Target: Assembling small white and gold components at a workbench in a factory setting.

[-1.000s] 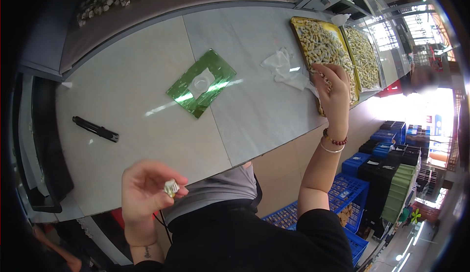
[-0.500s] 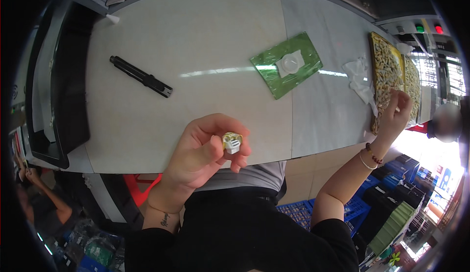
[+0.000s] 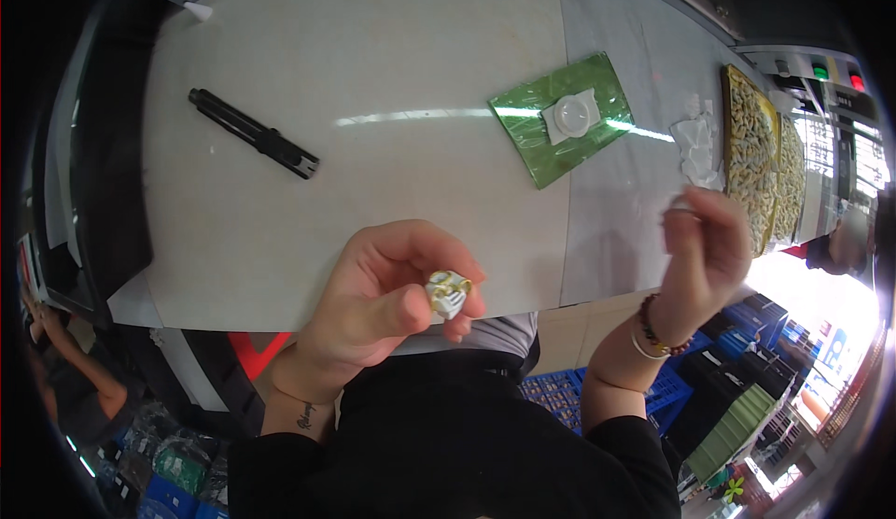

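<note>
Part, white and yellow (image 3: 449, 294), one: pinched between thumb and fingertips of left hand (image 3: 383, 290), above the table's near edge. Right hand (image 3: 705, 244), one: fingers curled, blurred; contents cannot be told. Green sheet (image 3: 553, 162), one, bearing one round clear dish (image 3: 572, 116). Black tool (image 3: 254, 133), one. Filled trays (image 3: 726, 136), two. Dark lettering (image 3: 306, 415), left forearm.

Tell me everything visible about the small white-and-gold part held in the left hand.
The small, blocky white-and-gold part looks like plastic with metallic, gold-coloured edges. Dark stripes, perhaps slots, mark its white face; finer detail is too small to tell. It sits tilted, pinched between the thumb and fingers of the bare left hand.
</note>
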Demonstrator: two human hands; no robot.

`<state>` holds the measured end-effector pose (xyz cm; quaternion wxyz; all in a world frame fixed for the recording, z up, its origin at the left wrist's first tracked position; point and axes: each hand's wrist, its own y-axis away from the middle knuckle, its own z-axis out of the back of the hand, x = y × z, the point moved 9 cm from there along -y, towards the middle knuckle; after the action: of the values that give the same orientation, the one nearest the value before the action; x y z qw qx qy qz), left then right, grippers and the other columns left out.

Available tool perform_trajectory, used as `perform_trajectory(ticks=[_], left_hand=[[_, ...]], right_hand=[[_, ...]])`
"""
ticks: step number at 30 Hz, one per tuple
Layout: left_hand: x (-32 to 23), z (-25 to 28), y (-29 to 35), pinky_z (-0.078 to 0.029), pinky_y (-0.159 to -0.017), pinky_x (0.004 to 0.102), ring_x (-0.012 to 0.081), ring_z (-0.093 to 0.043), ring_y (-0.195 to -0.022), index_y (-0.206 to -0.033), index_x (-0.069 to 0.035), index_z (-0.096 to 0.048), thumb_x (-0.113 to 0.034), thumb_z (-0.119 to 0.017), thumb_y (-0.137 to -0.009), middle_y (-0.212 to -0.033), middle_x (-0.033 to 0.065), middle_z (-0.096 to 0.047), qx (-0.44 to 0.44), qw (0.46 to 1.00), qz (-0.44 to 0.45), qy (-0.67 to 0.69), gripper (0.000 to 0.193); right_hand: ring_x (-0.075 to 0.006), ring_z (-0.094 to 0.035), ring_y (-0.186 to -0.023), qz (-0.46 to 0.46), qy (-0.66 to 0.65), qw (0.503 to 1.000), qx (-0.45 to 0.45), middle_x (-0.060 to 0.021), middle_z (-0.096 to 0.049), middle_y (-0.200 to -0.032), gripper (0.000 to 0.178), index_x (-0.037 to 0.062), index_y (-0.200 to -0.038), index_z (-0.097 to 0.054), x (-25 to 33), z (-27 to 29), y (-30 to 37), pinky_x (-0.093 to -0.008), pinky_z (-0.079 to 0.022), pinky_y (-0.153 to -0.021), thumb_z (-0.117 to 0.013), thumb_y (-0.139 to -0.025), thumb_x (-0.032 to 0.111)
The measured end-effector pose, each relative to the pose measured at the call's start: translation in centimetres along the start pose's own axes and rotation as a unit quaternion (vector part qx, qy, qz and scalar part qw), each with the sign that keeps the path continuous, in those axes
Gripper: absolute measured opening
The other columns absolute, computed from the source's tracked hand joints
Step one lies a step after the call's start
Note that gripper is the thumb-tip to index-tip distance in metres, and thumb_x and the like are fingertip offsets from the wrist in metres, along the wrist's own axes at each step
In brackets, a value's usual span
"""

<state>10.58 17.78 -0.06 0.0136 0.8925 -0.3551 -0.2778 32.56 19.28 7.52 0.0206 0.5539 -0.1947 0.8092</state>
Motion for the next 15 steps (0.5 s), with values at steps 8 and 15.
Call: perform_trajectory(ticks=[8,15], left_hand=[[-0.6,0.9,0.3,-0.049,-0.057,0.0231,0.0122,-0.058,-0.064,-0.090,0.000,-0.056,-0.041,-0.073,-0.064,-0.076,0.0097,-0.061,-0.041,0.999,-0.016,0.001,0.052],[-0.9,1.2,0.6,-0.049,-0.058,0.0236,0.0133,-0.058,-0.064,-0.091,-0.001,-0.055,-0.042,-0.073,-0.063,-0.078,0.0101,-0.061,-0.032,0.998,-0.039,0.024,0.054]], right_hand=[[-0.0084,-0.054,-0.066,-0.029,0.007,0.993,0.117,-0.0087,-0.059,-0.081,0.012,-0.0059,-0.084,-0.058,1.3,-5.4,-2.7,-0.0171,-0.041,-0.055,-0.056,-0.072,-0.008],[-0.0088,-0.052,-0.055,0.102,0.147,0.968,0.174,-0.0047,-0.059,-0.068,0.008,-0.0001,-0.078,-0.060,1.0,-7.7,-4.7,-0.0194,-0.041,-0.051,-0.061,-0.071,-0.004]])
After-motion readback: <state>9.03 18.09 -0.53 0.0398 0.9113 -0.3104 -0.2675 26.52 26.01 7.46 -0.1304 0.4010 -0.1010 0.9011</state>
